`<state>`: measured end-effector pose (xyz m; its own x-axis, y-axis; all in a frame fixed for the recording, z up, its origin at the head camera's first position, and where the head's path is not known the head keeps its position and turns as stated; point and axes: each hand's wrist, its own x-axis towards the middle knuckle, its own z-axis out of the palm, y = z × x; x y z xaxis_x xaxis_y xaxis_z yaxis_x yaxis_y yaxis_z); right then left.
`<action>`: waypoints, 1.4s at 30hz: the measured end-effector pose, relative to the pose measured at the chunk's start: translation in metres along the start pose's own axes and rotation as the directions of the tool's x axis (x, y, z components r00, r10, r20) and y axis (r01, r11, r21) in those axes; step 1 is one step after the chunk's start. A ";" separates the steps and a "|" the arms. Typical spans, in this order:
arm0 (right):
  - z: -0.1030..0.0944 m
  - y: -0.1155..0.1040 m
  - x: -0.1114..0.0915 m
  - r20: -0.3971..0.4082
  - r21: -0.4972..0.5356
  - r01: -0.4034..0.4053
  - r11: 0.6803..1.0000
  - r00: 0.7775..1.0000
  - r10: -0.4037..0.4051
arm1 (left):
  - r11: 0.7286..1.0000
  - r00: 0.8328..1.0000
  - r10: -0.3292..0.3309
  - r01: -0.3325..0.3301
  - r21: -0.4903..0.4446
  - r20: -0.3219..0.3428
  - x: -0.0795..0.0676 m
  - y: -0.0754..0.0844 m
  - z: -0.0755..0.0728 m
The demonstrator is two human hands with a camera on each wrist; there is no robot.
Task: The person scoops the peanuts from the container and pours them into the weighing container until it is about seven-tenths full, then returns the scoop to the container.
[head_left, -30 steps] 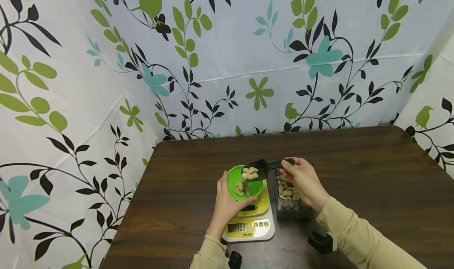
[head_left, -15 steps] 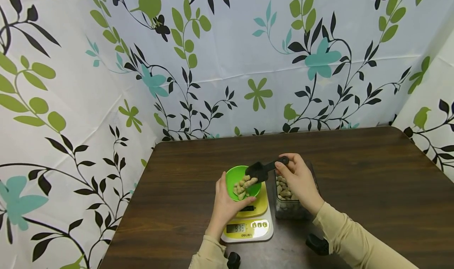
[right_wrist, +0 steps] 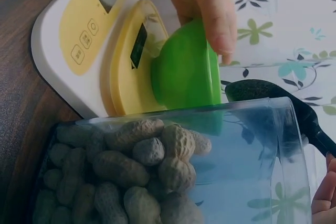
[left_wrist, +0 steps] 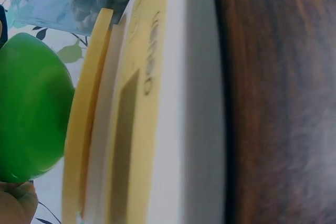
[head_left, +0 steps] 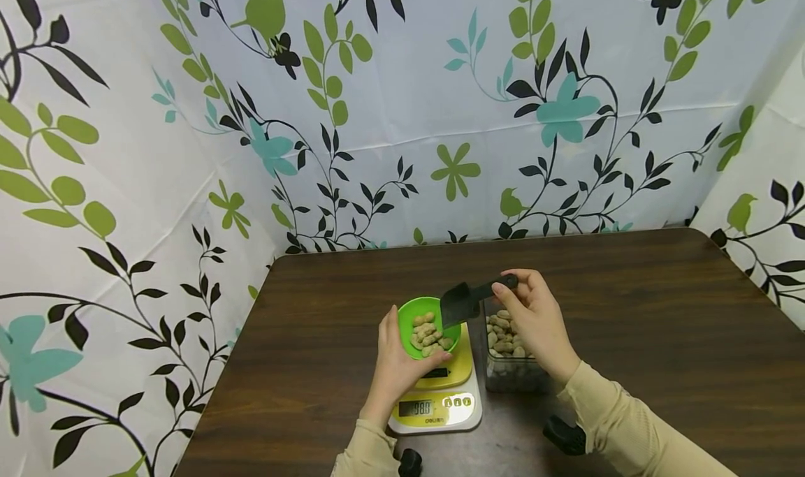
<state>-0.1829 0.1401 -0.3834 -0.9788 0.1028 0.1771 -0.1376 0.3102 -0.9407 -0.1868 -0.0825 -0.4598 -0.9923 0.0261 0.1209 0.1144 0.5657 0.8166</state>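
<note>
My left hand [head_left: 397, 369] holds a green bowl [head_left: 407, 316] by its sides, thumb at the near right and fingers at the left. Shelled-looking detail is too small in the head view, but peanuts [head_left: 428, 336] in their shells lie in the bowl. The bowl rests against the yellow platform of a kitchen scale [head_left: 465, 420]. My right hand [head_left: 542, 323] pinches the handle of a black scoop [head_left: 458, 305], whose blade tilts down over the bowl's right rim. No peanuts show on the scoop. In the right wrist view the green bowl [right_wrist: 184, 72] touches the scale platform.
A clear container [head_left: 512, 378] with several peanuts [right_wrist: 121, 169] in their shells stands right of the scale, below my right hand. The dark wooden table [head_left: 314, 323] extends to both sides. A leaf-patterned cloth [head_left: 402, 114] hangs behind it.
The scoop has tipped and its peanuts have slid into the bowl, where more now lie. My left hand keeps its hold on the bowl. The scale's digits have changed.
</note>
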 end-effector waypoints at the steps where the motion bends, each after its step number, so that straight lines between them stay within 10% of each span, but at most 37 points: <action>1: -0.001 0.000 0.000 -0.001 0.011 -0.003 1.000 1.000 0.003 | 1.000 1.000 0.010 -0.010 0.009 -0.004 0.000 0.000 -0.001; 11: -0.016 -0.011 0.000 -0.097 0.139 0.115 0.984 0.990 -0.102 | 0.997 0.997 0.075 -0.075 -0.028 -0.020 0.008 0.027 -0.003; 19: -0.040 -0.013 0.004 -0.289 0.261 0.208 0.943 0.949 -0.129 | 0.975 0.976 0.194 -0.180 -0.133 0.099 0.002 0.064 0.012; 31: -0.053 0.012 -0.002 -0.316 -0.057 0.129 0.990 0.938 -0.140 | 0.976 0.943 0.203 -0.172 -0.133 0.265 -0.011 0.085 0.054; 42: -0.049 0.024 -0.010 -0.232 -0.278 0.265 0.923 0.914 -0.332 | 0.985 0.947 0.159 -0.131 -0.115 0.278 -0.013 0.080 0.066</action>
<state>-0.1693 0.1928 -0.3937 -0.8140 0.2105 0.5414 -0.3438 0.5768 -0.7411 -0.1681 0.0172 -0.4329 -0.9349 0.3440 0.0873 0.2485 0.4588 0.8531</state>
